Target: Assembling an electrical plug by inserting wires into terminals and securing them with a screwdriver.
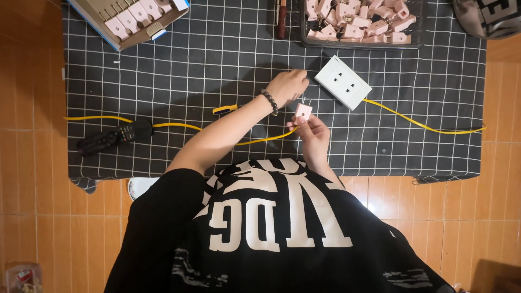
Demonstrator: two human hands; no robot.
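I have a single view, from the camera worn on the person's head. It faces straight down onto the black grid-patterned mat (217, 49) and orange tiled floor (32, 190), from well above. The wearer's own torso fills the lower frame; no second view overlaps.

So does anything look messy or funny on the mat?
Mostly tidy. One oddity: the white square socket block lies crooked to the grid lines of the black checked mat, and its yellow cable snakes across it. The right hand holds a small pink plug; the left hand hovers beside the block.
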